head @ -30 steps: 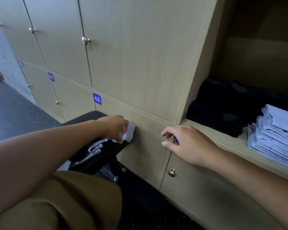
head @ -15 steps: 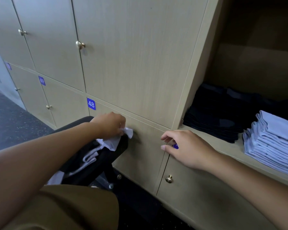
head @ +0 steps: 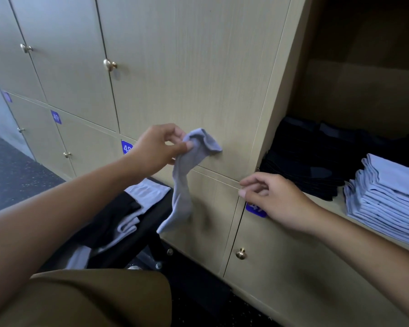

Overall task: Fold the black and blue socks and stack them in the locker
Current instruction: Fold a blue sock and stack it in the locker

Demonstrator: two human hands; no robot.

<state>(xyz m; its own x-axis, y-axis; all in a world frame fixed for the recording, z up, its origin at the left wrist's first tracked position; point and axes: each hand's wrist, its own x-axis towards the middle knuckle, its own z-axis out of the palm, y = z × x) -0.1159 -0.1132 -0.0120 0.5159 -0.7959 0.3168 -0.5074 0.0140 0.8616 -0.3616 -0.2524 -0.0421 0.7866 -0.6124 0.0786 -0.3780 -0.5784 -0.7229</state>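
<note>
Fingers [head: 175, 138] pinch a blue sock [head: 183, 185] before beige locker doors [head: 187, 67]; right hand [head: 276, 199] loosely curled.

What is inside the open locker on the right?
A stack of folded black socks and a stack of folded blue socks beside it. The dark back of the open locker hides anything further.

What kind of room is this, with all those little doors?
Probably a locker or changing room. A wall of pale wooden locker doors carries round brass knobs and small blue number plates. One open compartment holds a stack of folded light blue socks beside a pile of folded black socks.
</note>
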